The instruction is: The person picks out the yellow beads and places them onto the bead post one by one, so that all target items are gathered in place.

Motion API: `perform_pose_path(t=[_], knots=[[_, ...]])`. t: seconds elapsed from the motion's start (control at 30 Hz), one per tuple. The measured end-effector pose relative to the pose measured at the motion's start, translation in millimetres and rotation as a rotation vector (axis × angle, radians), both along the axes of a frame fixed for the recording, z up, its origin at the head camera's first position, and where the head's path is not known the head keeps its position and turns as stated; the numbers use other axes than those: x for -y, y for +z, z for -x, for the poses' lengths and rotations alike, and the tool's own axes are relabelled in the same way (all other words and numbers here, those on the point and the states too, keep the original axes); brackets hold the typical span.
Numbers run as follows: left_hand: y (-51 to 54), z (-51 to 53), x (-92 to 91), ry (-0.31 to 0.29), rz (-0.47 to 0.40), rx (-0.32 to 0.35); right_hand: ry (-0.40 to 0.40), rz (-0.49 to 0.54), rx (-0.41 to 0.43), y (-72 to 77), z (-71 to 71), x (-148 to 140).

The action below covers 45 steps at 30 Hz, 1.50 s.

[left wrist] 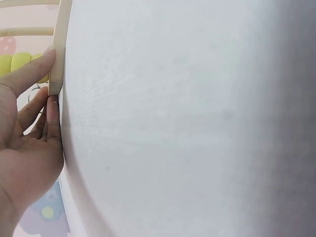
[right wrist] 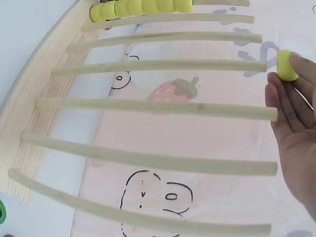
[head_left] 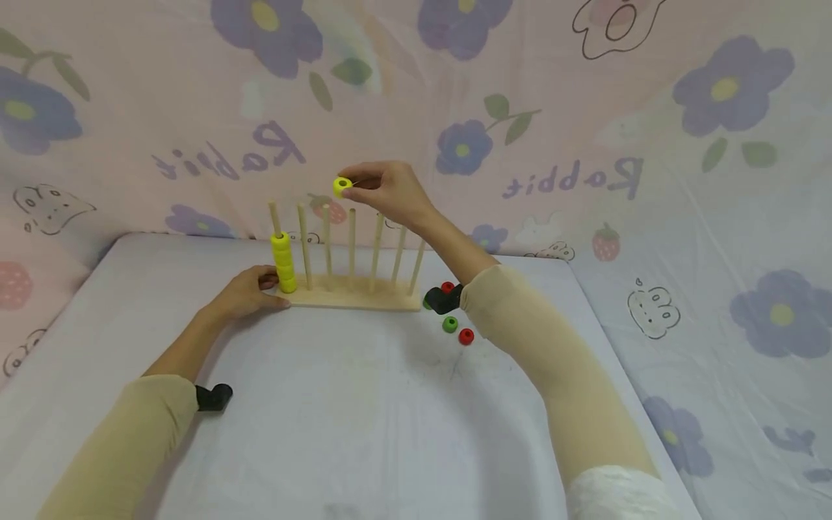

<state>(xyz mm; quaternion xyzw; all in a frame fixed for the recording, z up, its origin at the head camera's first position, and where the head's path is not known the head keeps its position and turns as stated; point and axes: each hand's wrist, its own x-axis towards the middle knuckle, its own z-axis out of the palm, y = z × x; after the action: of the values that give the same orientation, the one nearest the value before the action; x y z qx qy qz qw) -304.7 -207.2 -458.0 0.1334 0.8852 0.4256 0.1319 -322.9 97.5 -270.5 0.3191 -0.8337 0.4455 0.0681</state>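
Note:
A wooden bead stand with several upright pegs stands on the table. Yellow beads are stacked on its leftmost peg, whose top stays bare. My left hand holds the left end of the base, thumb along the front edge; the left wrist view shows the fingers around that end. Above the pegs, my right hand pinches a single yellow bead between thumb and fingertips. In the right wrist view this bead is off the pegs, near their tips.
Right of the stand lie loose beads, among them a green bead and a red bead. More red and green beads are partly hidden by the right wrist's black camera mount. A patterned cloth hangs behind the white table.

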Motion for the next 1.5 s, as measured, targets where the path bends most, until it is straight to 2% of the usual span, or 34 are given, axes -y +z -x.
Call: perform_pose_path(t=[0.23, 0.57, 0.87, 1.17, 1.5], knots=[[2.8, -0.9, 0.4, 0.007, -0.001, 0.011, 0.002, -0.060, 0.043, 6.6, 7.1, 20], [2.6, -5.4, 1.1, 0.016, 0.020, 0.019, 0.064, -0.035, 0.106, 8.7, 6.9, 51], [1.1, -6.1, 2.4, 0.015, 0.000, 0.021, 0.097, -0.101, 0.075, 10.6, 3.9, 73], [2.6, -7.3, 3.0, 0.015, 0.016, 0.027, 0.131, -0.160, 0.095, 9.6, 1.6, 89], [1.8, -5.5, 3.6, 0.009, 0.017, 0.028, 0.122, -0.261, 0.110, 7.9, 3.9, 99]])
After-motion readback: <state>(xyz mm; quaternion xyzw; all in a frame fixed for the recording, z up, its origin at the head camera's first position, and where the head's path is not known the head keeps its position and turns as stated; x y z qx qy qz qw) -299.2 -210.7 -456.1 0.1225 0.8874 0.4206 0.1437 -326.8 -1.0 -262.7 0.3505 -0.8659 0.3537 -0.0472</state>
